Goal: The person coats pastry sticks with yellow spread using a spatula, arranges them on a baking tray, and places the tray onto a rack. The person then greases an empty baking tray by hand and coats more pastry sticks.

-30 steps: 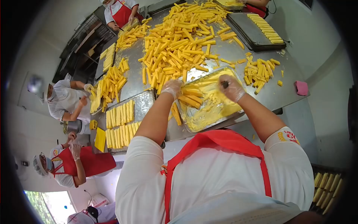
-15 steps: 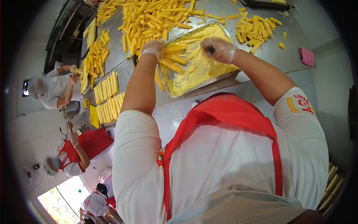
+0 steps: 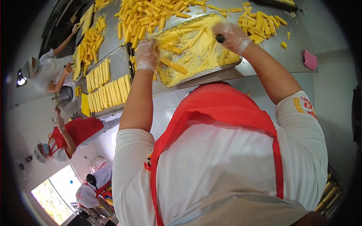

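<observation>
In front of me, a metal tray (image 3: pixel 196 78) is smeared with thick pale yellow cream (image 3: pixel 205 47). My right hand (image 3: pixel 233 37), in a clear glove, is closed round a tool with a black handle end (image 3: pixel 220 38); its working end is hidden behind the hand. At the tray's left end, my gloved left hand (image 3: pixel 147 54) has its fingers curled next to several yellow sticks, perhaps cut cake or bread. Whatever those fingers grip is hidden and blurred. One coated stick (image 3: pixel 173 65) lies in the cream just right of that hand.
A large heap of yellow sticks (image 3: pixel 147 17) covers the metal table beyond the tray, with a smaller pile (image 3: pixel 260 24) right. Neat rows of sticks (image 3: pixel 109 92) fill a tray at left. A pink cloth (image 3: pixel 310 60) lies at the right edge. Co-workers (image 3: pixel 56 75) stand left.
My left hand has shifted left and down, toward the tray's left edge. My right hand with the tool has moved up and right. The view has shifted a little.
</observation>
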`<control>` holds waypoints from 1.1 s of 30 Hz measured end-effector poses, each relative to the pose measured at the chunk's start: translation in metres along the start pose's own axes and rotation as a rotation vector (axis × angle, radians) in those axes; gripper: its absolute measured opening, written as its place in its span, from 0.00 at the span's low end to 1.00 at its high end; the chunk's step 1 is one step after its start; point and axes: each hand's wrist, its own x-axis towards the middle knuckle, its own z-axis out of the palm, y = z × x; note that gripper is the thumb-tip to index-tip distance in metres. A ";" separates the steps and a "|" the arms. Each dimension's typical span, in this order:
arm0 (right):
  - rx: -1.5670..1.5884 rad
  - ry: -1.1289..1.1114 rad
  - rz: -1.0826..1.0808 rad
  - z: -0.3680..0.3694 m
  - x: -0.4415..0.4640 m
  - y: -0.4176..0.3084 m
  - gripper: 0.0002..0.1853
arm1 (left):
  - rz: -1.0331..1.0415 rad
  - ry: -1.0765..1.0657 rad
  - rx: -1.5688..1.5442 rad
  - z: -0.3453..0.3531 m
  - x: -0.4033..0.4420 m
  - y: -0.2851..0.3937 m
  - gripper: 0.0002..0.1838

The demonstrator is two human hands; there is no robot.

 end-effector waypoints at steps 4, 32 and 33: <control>0.306 0.167 0.008 0.007 0.010 -0.022 0.07 | 0.001 0.040 -0.109 0.003 -0.008 0.003 0.14; 0.350 0.086 0.236 0.043 -0.011 -0.046 0.06 | -0.240 -0.353 -0.573 0.014 -0.040 0.032 0.22; 0.293 0.084 0.321 0.046 -0.015 -0.035 0.06 | -0.224 -0.307 -0.543 0.004 -0.045 0.026 0.22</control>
